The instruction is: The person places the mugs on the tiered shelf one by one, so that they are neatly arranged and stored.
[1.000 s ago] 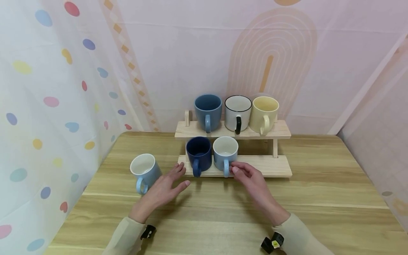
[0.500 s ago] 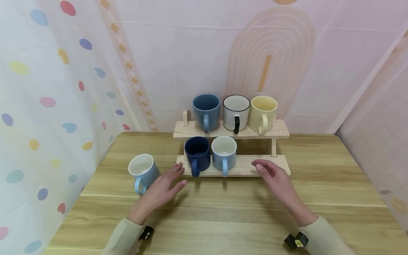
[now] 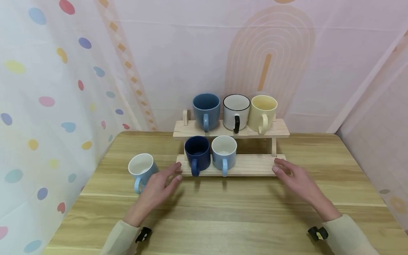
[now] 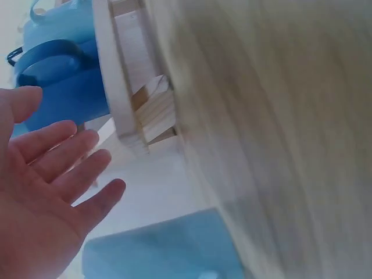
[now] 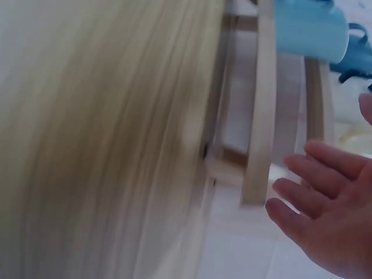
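Observation:
My left hand [image 3: 159, 186] is at the left end of the wooden two-tier rack [image 3: 255, 165], fingers loosely extended and holding nothing. Close beside it on the table stands a light blue mug [image 3: 145, 171], partly covered by the hand. At the rack's right end my right hand [image 3: 298, 180] has its relaxed fingers right at the lower shelf's edge. A dark blue mug [image 3: 200, 159] and a second light blue mug [image 3: 223, 161] stand side by side on the lower shelf, handles forward. In the right wrist view the right hand's fingers [image 5: 314, 174] are spread near the shelf end.
On the upper shelf sit a grey-blue mug [image 3: 207, 111], a white mug [image 3: 234, 115] with black rim and handle, and a pale yellow mug [image 3: 262, 113]. A patterned curtain [image 3: 178, 60] hangs behind and at the sides of the wooden table [image 3: 229, 216].
My right hand has moved right, from the light blue mug's handle along the lower shelf to its right end. My left hand has shifted slightly left and towards me. The mugs stay put.

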A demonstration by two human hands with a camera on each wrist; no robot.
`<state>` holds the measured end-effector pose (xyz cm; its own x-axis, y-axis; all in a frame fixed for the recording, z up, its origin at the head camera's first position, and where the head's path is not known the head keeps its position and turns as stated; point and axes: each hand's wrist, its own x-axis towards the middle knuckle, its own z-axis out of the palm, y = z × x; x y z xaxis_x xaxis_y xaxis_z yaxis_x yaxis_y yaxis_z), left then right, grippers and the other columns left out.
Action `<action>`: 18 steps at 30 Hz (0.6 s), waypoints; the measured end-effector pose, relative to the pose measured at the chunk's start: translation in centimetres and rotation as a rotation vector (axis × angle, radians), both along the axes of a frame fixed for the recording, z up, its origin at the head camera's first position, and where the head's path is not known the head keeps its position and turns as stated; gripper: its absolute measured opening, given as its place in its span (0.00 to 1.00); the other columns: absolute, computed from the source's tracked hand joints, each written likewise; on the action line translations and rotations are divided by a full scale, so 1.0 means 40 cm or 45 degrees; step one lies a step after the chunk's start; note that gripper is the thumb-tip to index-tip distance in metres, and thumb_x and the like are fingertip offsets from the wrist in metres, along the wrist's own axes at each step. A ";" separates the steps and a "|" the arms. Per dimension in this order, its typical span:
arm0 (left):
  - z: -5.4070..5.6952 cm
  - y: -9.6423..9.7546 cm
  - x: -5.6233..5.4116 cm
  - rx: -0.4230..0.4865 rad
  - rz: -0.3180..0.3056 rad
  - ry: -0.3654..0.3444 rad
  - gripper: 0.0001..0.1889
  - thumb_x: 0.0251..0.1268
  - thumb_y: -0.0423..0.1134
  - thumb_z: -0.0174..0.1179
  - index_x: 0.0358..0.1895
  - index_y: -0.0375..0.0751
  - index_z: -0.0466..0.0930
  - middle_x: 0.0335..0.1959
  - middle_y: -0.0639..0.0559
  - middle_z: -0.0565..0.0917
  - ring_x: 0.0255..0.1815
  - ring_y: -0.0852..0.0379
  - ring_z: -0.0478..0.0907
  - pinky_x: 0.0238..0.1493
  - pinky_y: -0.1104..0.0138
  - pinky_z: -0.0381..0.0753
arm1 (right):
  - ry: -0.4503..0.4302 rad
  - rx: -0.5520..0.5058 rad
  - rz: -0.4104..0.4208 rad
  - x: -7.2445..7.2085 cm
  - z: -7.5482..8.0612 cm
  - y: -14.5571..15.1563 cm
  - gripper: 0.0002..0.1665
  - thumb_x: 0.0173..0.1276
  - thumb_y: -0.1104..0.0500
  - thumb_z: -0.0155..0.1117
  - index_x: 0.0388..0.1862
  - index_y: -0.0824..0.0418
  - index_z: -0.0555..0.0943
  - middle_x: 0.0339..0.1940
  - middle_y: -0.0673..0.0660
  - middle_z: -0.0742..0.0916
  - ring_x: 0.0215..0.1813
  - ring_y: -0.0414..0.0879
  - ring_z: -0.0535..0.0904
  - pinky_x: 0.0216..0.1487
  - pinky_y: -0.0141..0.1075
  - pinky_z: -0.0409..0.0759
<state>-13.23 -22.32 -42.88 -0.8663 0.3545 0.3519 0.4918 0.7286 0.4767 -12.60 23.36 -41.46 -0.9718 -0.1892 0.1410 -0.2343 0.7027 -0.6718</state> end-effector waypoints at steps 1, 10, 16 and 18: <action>0.004 -0.005 0.005 0.009 0.001 0.027 0.23 0.77 0.41 0.60 0.69 0.33 0.77 0.61 0.39 0.84 0.62 0.39 0.82 0.60 0.44 0.80 | 0.004 0.035 0.012 -0.002 -0.002 0.005 0.33 0.83 0.44 0.53 0.72 0.68 0.75 0.66 0.72 0.81 0.59 0.69 0.83 0.58 0.65 0.78; 0.040 -0.070 0.051 0.160 0.047 0.194 0.19 0.70 0.31 0.65 0.63 0.35 0.82 0.53 0.48 0.89 0.55 0.48 0.85 0.58 0.69 0.78 | 0.056 0.142 0.083 -0.003 -0.021 0.020 0.29 0.81 0.47 0.58 0.66 0.69 0.80 0.71 0.68 0.78 0.70 0.69 0.73 0.65 0.65 0.73; 0.062 -0.122 0.082 0.335 0.119 0.246 0.19 0.69 0.27 0.64 0.62 0.34 0.83 0.46 0.48 0.90 0.51 0.67 0.83 0.55 0.83 0.69 | 0.064 0.140 0.100 -0.003 -0.025 0.023 0.28 0.81 0.48 0.58 0.65 0.70 0.81 0.71 0.68 0.78 0.73 0.69 0.71 0.67 0.66 0.71; 0.066 -0.137 0.091 0.393 0.163 0.244 0.18 0.71 0.28 0.63 0.62 0.34 0.83 0.46 0.47 0.90 0.49 0.72 0.82 0.53 0.83 0.70 | 0.066 0.138 0.100 -0.003 -0.028 0.024 0.28 0.81 0.48 0.58 0.65 0.70 0.81 0.71 0.68 0.78 0.73 0.69 0.71 0.66 0.66 0.71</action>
<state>-9.61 -27.82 -40.24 -0.8051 0.0996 0.5847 0.5073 0.6264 0.5918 -12.73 24.34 -42.60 -0.9453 -0.2812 0.1655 -0.3240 0.7488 -0.5782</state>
